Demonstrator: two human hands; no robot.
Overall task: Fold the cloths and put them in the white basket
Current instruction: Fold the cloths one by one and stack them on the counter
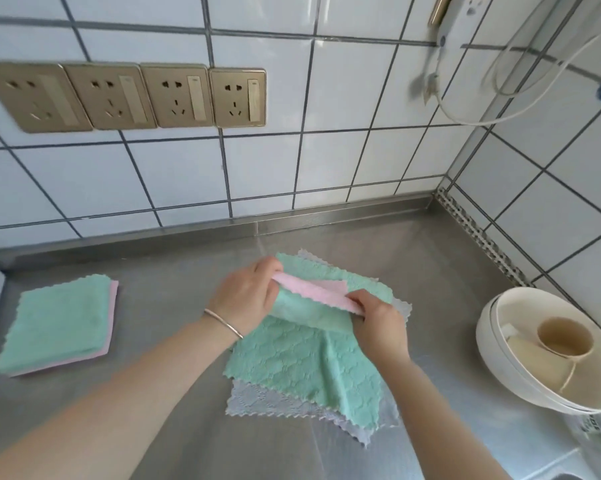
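Fingers (264,271) of both hands pinching green cloth (302,365), pink underside, scalloped edges

Both my bare forearms are reaching forward from below. My left hand (245,294), a thin silver bangle (223,322) circling its wrist, is curling its fingers in a pinching grip; my right hand (378,322) is pinching likewise, knuckles up.
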